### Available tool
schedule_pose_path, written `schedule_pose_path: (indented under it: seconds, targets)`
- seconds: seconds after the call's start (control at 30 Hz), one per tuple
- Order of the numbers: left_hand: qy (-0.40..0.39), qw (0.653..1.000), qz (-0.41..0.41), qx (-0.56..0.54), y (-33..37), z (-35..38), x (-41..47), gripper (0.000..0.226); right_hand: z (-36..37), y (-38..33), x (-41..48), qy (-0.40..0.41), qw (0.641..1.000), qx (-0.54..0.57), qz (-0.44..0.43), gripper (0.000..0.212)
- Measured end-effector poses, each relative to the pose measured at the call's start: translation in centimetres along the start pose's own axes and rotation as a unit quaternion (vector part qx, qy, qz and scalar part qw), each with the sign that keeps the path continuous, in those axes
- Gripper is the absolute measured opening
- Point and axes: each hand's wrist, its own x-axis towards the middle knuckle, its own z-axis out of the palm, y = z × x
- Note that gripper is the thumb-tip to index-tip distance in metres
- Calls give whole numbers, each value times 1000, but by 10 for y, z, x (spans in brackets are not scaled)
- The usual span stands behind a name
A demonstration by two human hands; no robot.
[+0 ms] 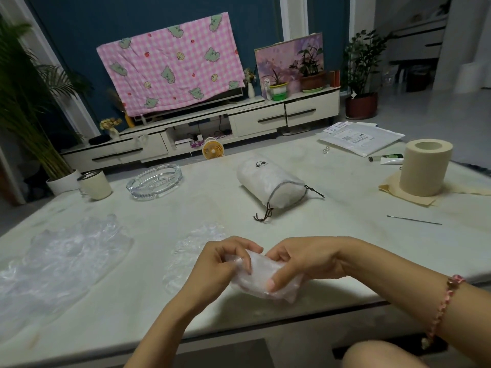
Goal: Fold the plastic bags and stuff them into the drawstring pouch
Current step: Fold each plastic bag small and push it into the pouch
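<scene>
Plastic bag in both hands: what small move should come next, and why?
Probably carry the plastic bag forward to the drawstring pouch and push it in. The left hand and right hand pinch it as a compact wad, so folding looks about done. The pouch lies on its side, mouth turned toward the person.

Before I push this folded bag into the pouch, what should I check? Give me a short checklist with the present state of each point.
1. Grip on folded bag by left hand and right hand: ok.
2. Mouth of drawstring pouch looks open, toward you: ok.
3. Room left inside pouch: cannot tell.
4. Path over table to pouch bare: ok.
5. All bags folded: not ok; large bag and smaller bag lie unfolded.
</scene>
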Motion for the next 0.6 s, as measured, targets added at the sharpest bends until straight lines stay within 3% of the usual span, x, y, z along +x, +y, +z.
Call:
schedule_pose_path:
  seconds: [0.07, 0.13, 0.23, 0.3, 0.37, 0.43, 0.53, 0.6]
  targets:
    - [-27, 999, -27, -15, -1, -3, -1, 37, 0, 2, 1, 24, 999, -26, 6, 12]
    - [-54, 993, -68, -80, 0, -9, -1, 13, 1, 2, 2, 49, 998, -31, 3, 14]
    - [-79, 972, -147, -166, 2, -13, -1, 31, 2, 3, 5, 77, 997, -16, 5, 16]
    - [-60, 979, -168, -101, 1, -9, -2, 37, 2, 5, 6, 91, 996, 3, 3, 17]
    - [-31, 990, -135, -13, 1, -4, -3, 19, 2, 6, 6, 84, 996, 3, 2, 16]
    - [-12, 993, -102, 51, -1, -2, -4, 18, 3, 3, 4, 52, 999, -8, 0, 11]
    - [-31, 992, -83, 86, 0, -3, -5, 16, 7, -2, 3, 73, 997, -35, -6, 22]
    - [-46, 992, -84, 84, -1, -5, -5, 17, 9, -2, 4, 100, 993, -60, -22, 17]
